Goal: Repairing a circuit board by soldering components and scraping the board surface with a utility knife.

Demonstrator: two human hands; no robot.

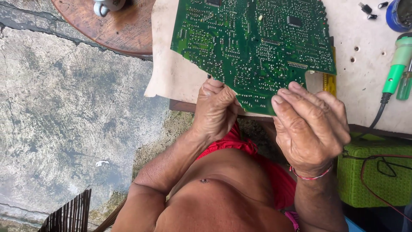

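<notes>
Both hands grip a green circuit board (253,47) by its near edge, holding it above the desk (365,86) with the solder side up. The left hand (216,109) is closed on the lower left corner, fingers curled under the edge. The right hand (311,124) clamps the lower right part, fingers (292,96) lying flat across the top. The board stretches away from both hands. A green soldering iron (397,64) lies on the desk, right of the board
</notes>
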